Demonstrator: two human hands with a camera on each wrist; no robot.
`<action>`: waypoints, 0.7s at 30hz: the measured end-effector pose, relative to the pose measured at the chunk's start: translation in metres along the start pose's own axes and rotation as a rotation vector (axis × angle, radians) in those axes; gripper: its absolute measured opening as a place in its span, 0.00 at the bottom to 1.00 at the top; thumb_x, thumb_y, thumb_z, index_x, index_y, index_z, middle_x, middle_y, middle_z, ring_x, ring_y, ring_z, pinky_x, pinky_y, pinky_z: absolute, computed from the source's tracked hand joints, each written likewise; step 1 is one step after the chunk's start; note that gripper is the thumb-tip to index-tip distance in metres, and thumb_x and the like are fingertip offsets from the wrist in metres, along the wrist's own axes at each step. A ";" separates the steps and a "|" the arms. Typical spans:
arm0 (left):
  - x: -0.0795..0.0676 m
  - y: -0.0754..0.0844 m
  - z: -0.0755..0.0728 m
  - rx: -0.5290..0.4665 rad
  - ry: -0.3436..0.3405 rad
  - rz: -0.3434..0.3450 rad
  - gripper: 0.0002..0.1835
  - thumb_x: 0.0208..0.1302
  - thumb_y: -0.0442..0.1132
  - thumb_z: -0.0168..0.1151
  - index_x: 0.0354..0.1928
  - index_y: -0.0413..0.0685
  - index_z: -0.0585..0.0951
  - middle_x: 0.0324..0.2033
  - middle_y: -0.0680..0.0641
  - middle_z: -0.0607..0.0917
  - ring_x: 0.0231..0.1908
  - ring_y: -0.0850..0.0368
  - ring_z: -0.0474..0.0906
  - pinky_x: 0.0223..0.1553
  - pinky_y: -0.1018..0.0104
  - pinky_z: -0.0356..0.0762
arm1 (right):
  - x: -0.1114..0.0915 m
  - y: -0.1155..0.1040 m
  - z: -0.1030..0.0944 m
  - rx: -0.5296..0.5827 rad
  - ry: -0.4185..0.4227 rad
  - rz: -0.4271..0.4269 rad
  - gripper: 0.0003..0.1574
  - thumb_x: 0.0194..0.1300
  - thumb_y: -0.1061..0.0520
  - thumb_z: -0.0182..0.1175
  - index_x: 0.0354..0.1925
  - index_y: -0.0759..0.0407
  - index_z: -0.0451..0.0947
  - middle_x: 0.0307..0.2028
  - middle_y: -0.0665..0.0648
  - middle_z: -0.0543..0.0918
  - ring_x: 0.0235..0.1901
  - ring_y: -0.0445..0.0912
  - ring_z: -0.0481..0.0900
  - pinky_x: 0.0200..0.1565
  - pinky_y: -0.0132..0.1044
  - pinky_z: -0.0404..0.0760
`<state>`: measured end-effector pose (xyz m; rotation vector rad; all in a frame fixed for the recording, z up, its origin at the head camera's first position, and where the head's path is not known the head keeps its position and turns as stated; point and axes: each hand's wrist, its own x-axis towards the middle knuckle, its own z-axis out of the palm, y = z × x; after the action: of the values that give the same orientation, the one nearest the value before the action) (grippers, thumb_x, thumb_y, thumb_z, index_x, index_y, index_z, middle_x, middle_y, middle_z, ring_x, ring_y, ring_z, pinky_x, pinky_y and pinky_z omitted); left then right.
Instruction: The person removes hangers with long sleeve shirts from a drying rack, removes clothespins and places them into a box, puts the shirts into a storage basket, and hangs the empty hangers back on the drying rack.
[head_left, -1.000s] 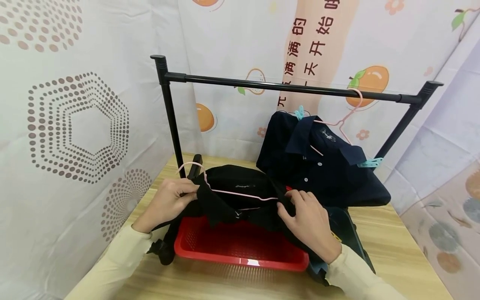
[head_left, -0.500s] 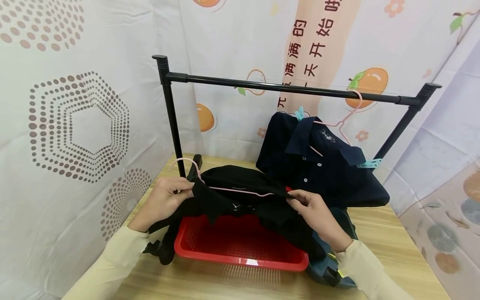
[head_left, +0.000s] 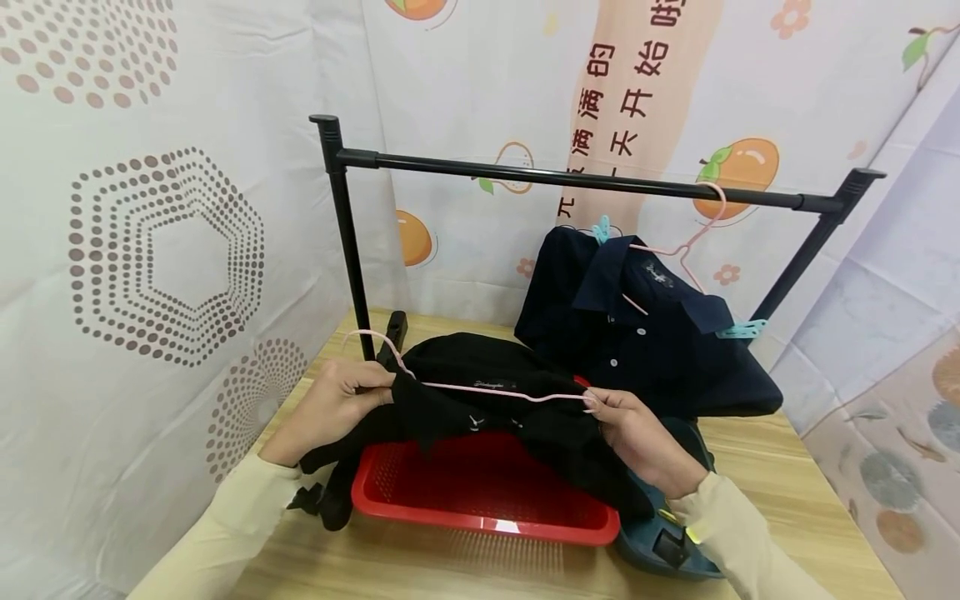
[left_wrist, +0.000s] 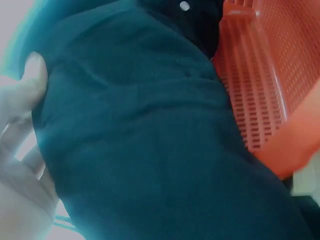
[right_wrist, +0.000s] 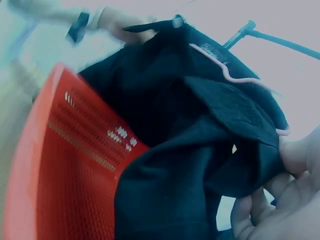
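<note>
A black collared shirt with a label inside its neck lies over the far part of a red plastic basket. A thin pink hanger runs across its neck opening, its hook standing up on the left. My left hand pinches the shirt's left shoulder, the thumb pressing the cloth in the left wrist view. My right hand pinches the shirt at the other shoulder, beside the hanger's right end. In the right wrist view, fingers curl under the dark cloth.
A black clothes rack stands behind. On its right hangs a navy shirt on a pink hanger, with light-blue clips. A dark blue tray with small yellow and black items sits right of the basket on the wooden table.
My right hand has moved outward to the right, drawing the shirt's shoulder out. The collar lies more open, and the hanger's right end now shows at my right fingertips.
</note>
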<state>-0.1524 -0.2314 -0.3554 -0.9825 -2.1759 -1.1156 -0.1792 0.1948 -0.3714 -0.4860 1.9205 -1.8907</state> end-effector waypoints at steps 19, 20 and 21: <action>0.002 0.002 0.006 0.011 -0.008 -0.061 0.16 0.54 0.19 0.73 0.41 0.45 0.92 0.36 0.53 0.91 0.35 0.62 0.85 0.36 0.75 0.80 | 0.004 0.008 0.016 -0.534 0.130 -0.092 0.19 0.65 0.56 0.73 0.53 0.56 0.84 0.38 0.53 0.85 0.36 0.50 0.78 0.40 0.36 0.80; 0.002 0.002 0.006 0.017 -0.005 -0.063 0.16 0.54 0.19 0.73 0.41 0.44 0.92 0.35 0.53 0.91 0.35 0.63 0.85 0.36 0.76 0.80 | 0.003 0.006 0.016 -0.591 0.145 -0.142 0.18 0.64 0.55 0.73 0.52 0.52 0.85 0.37 0.51 0.84 0.35 0.49 0.77 0.38 0.35 0.79; 0.002 0.002 0.006 0.019 -0.004 -0.065 0.16 0.54 0.19 0.73 0.41 0.44 0.92 0.35 0.53 0.90 0.35 0.63 0.85 0.36 0.76 0.80 | 0.002 0.004 0.017 -0.653 0.161 -0.200 0.17 0.64 0.55 0.73 0.51 0.50 0.85 0.35 0.49 0.83 0.33 0.47 0.76 0.35 0.34 0.78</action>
<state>-0.1526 -0.2245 -0.3565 -0.9120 -2.2322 -1.1208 -0.1722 0.1791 -0.3752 -0.7519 2.6822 -1.3992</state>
